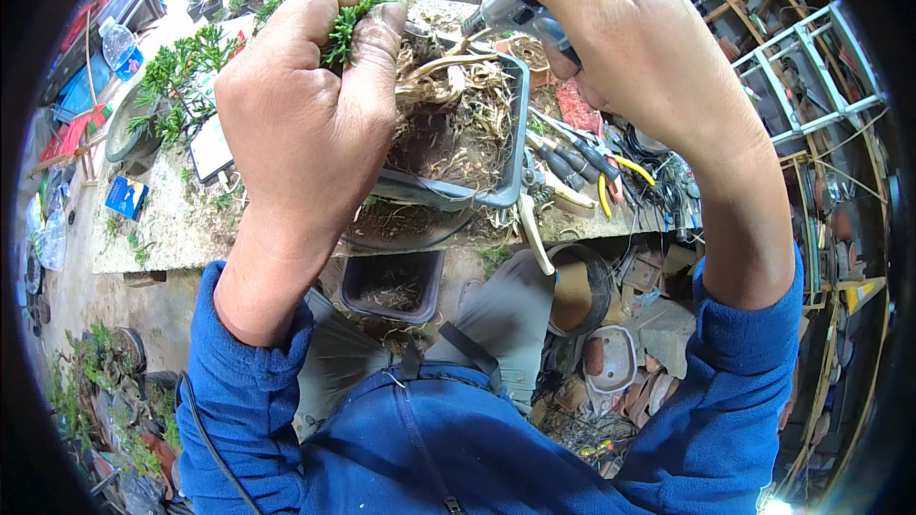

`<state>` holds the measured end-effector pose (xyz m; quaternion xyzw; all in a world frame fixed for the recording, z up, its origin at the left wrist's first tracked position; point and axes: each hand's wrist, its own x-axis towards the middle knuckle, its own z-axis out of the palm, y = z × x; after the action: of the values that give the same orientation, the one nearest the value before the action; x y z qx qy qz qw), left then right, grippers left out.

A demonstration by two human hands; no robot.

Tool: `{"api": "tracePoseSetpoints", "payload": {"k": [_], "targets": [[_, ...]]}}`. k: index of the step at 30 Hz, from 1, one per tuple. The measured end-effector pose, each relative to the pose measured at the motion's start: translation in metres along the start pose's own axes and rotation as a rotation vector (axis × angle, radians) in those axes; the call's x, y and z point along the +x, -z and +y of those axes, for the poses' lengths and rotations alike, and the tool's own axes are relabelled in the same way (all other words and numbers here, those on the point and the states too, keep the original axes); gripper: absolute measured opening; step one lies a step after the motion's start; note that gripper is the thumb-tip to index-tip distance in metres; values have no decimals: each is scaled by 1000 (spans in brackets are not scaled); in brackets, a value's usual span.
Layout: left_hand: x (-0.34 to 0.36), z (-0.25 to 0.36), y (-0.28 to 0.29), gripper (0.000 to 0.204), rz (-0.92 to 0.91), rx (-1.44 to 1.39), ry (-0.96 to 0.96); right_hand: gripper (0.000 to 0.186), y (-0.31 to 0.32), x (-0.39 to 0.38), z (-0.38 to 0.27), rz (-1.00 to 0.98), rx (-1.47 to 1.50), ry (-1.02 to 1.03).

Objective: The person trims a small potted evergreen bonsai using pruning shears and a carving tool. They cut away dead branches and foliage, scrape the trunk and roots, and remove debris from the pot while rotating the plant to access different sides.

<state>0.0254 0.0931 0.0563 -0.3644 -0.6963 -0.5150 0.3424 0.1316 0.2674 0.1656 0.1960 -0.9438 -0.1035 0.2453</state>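
My left hand (310, 100) is closed around a green juniper sprig (345, 30), its thumb pressed against the fingers. Over on the right, my right hand (601, 38) wraps round a grey handheld power tool (515, 14), probably a rotary carver. The tool's narrow nose points left, close to the bare wood of the tree; whether its tip touches is unclear. Pale, stripped wood (444, 67) rises from a dark grey rectangular pot (522, 129) between my hands. Stringy wood shavings (477, 110) cover much of the soil inside it.
Pliers with yellow handles (632, 170), dark-handled tools (577, 164) and pale-handled cutters (534, 229) lie right of the pot on the worktable (181, 238). A plastic bottle (119, 48) stands far left. Below the table edge sit a black tub (391, 310) and a round bucket (603, 291).
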Motion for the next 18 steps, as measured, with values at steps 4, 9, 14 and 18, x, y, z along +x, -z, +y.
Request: {"api": "tracePoseSetpoints", "payload": {"k": [4,9,14,18], "targets": [[-1,0,2,20,-8,5,-4,9,2,-7,3,-76,3,-92],[0,2,0,21,1,-11,1,18,10,3,-8,-56,-30,-73],[3,1,4,21,-66,-111,133,17,14,-14,-14,-125,387,-415],[8,-2,15,26,-149,-139,171,20,-6,-43,-28,6,570,-540]]}}
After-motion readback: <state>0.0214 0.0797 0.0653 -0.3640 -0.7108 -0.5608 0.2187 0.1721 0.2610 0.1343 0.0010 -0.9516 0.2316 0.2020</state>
